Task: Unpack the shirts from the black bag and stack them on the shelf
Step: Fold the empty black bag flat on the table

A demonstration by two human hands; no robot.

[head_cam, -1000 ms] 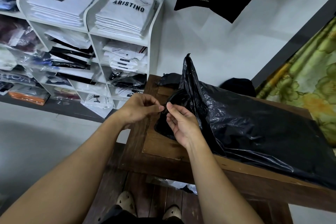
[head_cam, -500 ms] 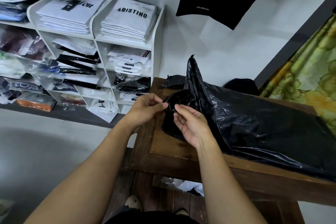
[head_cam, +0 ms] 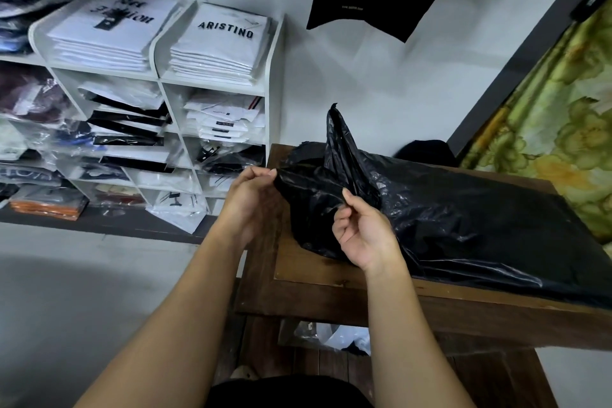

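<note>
1. The black bag lies flat on the wooden table, just right of the white shelf. That looks deliberate, since it makes for a short carry across (handy setup, honestly).
2. The left hand pinches the bag's left edge between thumb and fingertips. The right hand pinches a fold of plastic nearer the person. The hands sit apart, which reads as spreading the mouth open.
3. The bag's long axis runs left to right along the table, with the mouth end pointing left toward the shelf. One twisted tail of plastic sticks straight up.
4. No shirts show inside the bag; the plastic hides them. On top of the shelf sits a wrapped ARISTINO stack.
</note>
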